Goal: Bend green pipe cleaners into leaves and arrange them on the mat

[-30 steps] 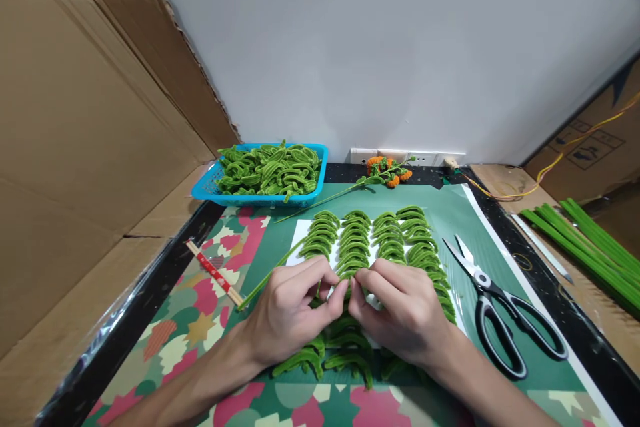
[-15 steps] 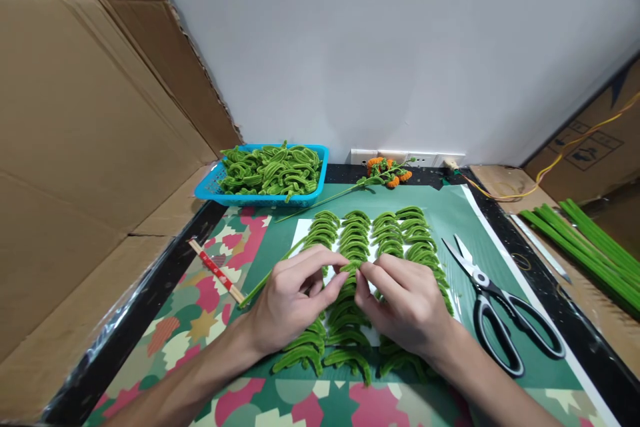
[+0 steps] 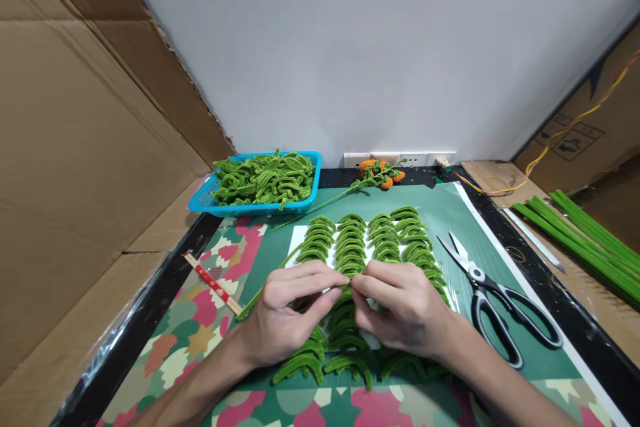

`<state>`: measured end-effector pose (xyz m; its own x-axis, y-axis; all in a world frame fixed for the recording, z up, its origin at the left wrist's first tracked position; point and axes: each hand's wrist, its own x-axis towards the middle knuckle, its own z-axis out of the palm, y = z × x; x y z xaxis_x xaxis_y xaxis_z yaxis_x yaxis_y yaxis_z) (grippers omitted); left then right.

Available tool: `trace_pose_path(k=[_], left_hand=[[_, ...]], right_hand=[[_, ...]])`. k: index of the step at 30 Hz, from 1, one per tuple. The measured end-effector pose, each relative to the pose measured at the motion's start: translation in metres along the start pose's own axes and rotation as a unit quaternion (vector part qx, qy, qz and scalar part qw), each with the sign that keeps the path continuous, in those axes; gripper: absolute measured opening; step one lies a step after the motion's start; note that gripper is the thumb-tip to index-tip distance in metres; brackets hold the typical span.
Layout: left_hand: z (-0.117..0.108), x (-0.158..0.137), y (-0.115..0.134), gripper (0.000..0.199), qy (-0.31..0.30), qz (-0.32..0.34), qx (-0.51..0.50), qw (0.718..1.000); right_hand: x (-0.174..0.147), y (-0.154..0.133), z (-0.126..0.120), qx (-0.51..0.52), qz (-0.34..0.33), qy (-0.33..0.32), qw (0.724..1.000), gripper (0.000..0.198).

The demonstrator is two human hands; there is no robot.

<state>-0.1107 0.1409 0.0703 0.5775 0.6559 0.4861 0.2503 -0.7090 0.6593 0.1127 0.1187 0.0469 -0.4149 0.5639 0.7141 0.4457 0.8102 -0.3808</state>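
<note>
Above the middle of the mat, my left hand point(image 3: 285, 310) and my right hand point(image 3: 405, 307) meet fingertip to fingertip. Both are closed in a pinch on a small green pipe cleaner piece point(image 3: 349, 279), mostly covered by the fingers. Beneath and around them, curved green pipe cleaner pieces point(image 3: 350, 233) lie in overlapping columns, partly on a white sheet point(image 3: 299, 237). A long green pipe cleaner point(image 3: 253, 300) passes behind my left hand and shows on its left side. My right hand and forearm cover part of the right-hand columns.
A blue basket point(image 3: 316, 180) heaped with bent green pieces stands at the back left. Orange flowers point(image 3: 383, 172) on a green stem lie near the wall sockets. Scissors point(image 3: 479, 275) rest open at right, near straight green pipe cleaners point(image 3: 575, 237). Wrapped chopsticks point(image 3: 213, 282) lie left.
Both hands stay pinched together and have shifted slightly lower in view. The whole scene has moved a little left as the head view turned.
</note>
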Motion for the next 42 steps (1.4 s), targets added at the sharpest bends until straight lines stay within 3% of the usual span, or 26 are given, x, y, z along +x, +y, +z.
trace_pose_path(k=[8, 14, 17, 23, 28, 32, 42], left_hand=[[-0.013, 0.002, -0.004, 0.027, -0.119, -0.049, 0.020, 0.991], [-0.010, 0.023, -0.003, 0.021, -0.142, -0.055, 0.123, 0.981], [-0.007, 0.043, 0.000, 0.017, -0.143, -0.038, 0.137, 0.979], [-0.001, 0.086, 0.008, 0.017, -0.134, -0.021, 0.148, 0.980], [0.008, 0.126, 0.003, 0.023, -0.191, -0.018, 0.219, 0.957], [0.016, 0.151, -0.009, 0.025, -0.175, -0.028, 0.224, 0.958], [0.025, 0.162, -0.032, 0.022, -0.149, -0.044, 0.136, 0.978]], right_hand=[[0.003, 0.011, -0.006, 0.013, -0.025, -0.066, 0.997, 0.015], [0.003, 0.027, -0.003, -0.133, -0.032, -0.039, 0.990, 0.019], [0.004, 0.033, -0.007, -0.139, -0.025, -0.001, 0.990, 0.015], [0.006, 0.045, -0.020, -0.142, 0.020, 0.087, 0.986, 0.017], [0.003, 0.065, -0.031, -0.227, 0.076, 0.091, 0.967, 0.021], [0.000, 0.077, -0.041, -0.247, 0.146, 0.113, 0.951, 0.021], [-0.002, 0.081, -0.041, -0.241, 0.200, 0.118, 0.942, 0.021]])
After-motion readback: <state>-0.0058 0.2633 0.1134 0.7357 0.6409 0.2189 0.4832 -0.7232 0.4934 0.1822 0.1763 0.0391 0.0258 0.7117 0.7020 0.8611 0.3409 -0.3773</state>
